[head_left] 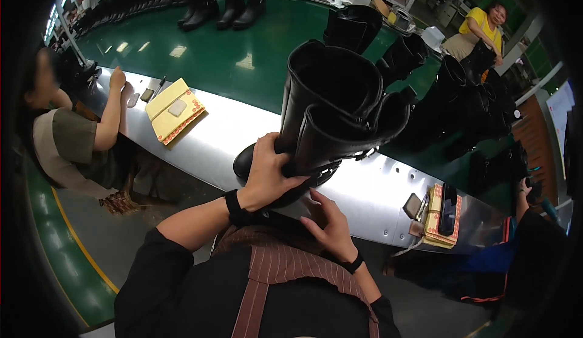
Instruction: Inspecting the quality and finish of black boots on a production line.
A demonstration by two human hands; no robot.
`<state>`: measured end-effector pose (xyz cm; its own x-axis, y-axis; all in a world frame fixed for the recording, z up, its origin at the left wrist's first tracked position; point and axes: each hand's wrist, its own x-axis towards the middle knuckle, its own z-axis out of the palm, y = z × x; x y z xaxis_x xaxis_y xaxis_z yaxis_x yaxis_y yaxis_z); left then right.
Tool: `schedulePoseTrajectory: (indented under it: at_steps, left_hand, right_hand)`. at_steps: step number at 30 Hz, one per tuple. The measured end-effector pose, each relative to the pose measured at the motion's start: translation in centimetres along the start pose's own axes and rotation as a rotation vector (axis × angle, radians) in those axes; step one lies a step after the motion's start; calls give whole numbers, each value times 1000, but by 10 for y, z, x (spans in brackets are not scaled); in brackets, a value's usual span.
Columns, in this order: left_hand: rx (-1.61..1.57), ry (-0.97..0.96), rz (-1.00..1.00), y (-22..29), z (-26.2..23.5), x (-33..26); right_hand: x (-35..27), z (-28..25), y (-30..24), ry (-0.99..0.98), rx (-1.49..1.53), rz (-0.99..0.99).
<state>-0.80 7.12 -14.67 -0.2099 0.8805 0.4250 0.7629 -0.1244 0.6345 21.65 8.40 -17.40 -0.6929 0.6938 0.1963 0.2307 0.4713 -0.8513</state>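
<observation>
Two tall black boots (337, 104) stand together in front of me, their open shafts facing the camera, over the metal edge (237, 135) of a green conveyor belt (200, 53). My left hand (265, 171) grips the lower shaft of the nearer boot, thumb wrapped round its right side. My right hand (328, 223) lies under the boots near the soles, fingers curled and touching them from below. Both wrists wear black bands.
A yellow box (173, 110) lies on the metal edge at the left, next to a seated person's arm (109, 110). Another yellow box with a phone (445, 213) sits at the right. More black boots (461, 95) crowd the belt; a person in yellow (480, 28) stands beyond.
</observation>
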Motion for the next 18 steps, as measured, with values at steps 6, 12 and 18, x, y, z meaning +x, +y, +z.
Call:
schedulePoseTrajectory:
  at_steps: [6,12,18]
  left_hand:
    - [-349,115,-167,-16,-60,21]
    - [-365,234,-50,-41,-131,114]
    - [-240,194,-495,-87,-93,213]
  right_hand:
    - [-16,-32,19,332,-55,104]
    - [-27,-39,37,547,-218,222]
    - [-18,-31,48,545,-342,188]
